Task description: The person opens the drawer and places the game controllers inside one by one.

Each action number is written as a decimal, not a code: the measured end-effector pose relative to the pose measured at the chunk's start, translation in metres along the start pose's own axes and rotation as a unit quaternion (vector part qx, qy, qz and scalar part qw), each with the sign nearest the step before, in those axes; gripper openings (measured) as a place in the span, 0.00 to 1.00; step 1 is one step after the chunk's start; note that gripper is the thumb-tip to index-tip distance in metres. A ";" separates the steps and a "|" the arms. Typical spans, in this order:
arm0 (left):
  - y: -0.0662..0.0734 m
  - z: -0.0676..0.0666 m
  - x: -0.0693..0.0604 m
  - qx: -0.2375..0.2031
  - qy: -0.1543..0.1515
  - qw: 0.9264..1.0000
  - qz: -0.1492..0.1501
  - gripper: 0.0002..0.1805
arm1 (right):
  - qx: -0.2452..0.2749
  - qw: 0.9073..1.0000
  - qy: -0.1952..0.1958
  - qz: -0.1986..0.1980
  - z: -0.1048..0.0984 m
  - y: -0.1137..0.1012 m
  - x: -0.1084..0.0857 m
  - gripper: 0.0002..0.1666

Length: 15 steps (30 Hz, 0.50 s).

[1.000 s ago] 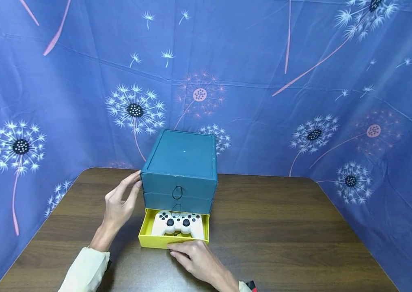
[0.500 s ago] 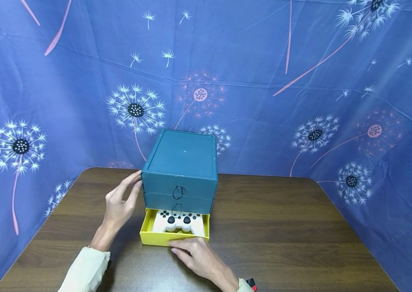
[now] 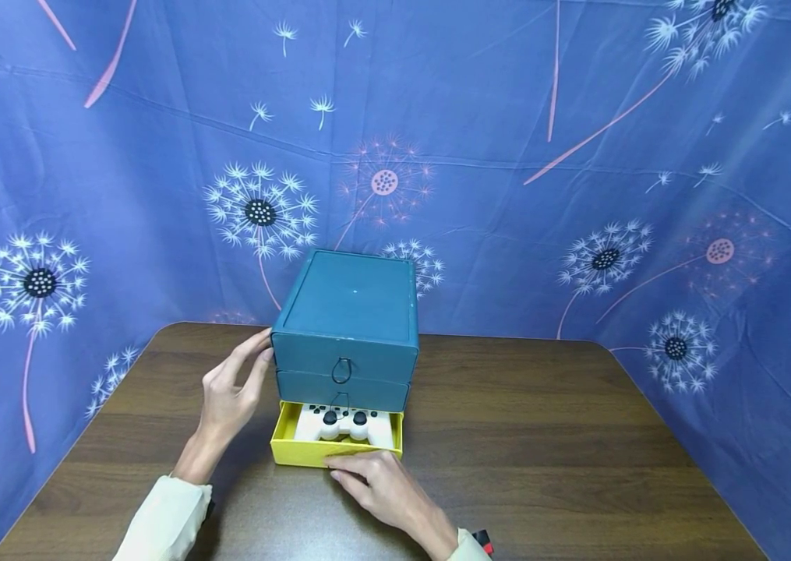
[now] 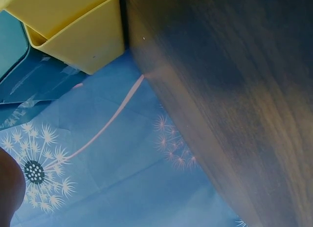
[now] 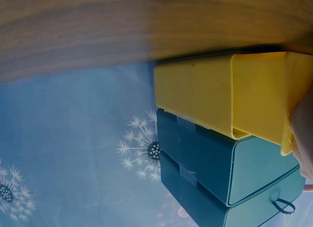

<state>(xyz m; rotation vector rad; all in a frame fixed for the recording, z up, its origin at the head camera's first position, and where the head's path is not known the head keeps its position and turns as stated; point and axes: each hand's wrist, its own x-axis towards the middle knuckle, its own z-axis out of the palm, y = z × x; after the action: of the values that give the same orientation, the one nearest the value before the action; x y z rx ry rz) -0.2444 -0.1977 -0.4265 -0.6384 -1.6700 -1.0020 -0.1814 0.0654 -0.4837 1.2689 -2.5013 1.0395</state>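
A stack of teal drawers [image 3: 353, 300] stands on a yellow unit whose drawer [image 3: 300, 453] is partly pulled out. Inside that drawer lies a white game controller [image 3: 380, 430], its rear edge beneath the teal stack. My right hand [image 3: 391, 491] presses its fingers against the yellow drawer's front panel; the right wrist view shows the hand [image 5: 304, 134] at that panel. On the other side, the fingertips of my left hand [image 3: 225, 397] touch the left side of the upper teal drawer box. The left wrist view catches the yellow unit's side [image 4: 90, 43] and only a blurred bit of hand.
The brown wooden table [image 3: 542, 452] extends on both sides of the drawers. Behind it hangs a blue cloth [image 3: 493, 257] with dandelion prints. Black loop pulls [image 3: 341, 370] hang on the teal drawer fronts.
The yellow drawer has slid a little further in, with the controller moving back under the teal stack. My right hand has moved forward with it; the left hand has stayed in place.
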 end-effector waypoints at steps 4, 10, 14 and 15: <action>0.000 0.000 0.000 -0.004 0.000 1.000 0.002 0.22 | 0.002 1.000 0.004 -0.001 0.000 0.001 0.002 0.13; 0.000 0.001 0.000 -0.002 0.003 1.000 0.002 0.24 | -0.005 1.000 0.008 0.001 0.000 0.004 0.003 0.13; 0.000 0.001 0.000 -0.006 -0.001 1.000 0.000 0.23 | -0.004 1.000 0.006 0.005 0.000 0.005 0.004 0.13; 0.000 0.001 0.000 -0.007 -0.002 1.000 0.000 0.23 | -0.005 1.000 0.006 0.005 0.000 0.006 0.005 0.13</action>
<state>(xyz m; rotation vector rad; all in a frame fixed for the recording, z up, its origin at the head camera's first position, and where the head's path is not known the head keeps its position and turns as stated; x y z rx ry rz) -0.2449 -0.1970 -0.4267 -0.6491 -1.6682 -1.0141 -0.1886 0.0649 -0.4843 1.2448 -2.5026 1.0330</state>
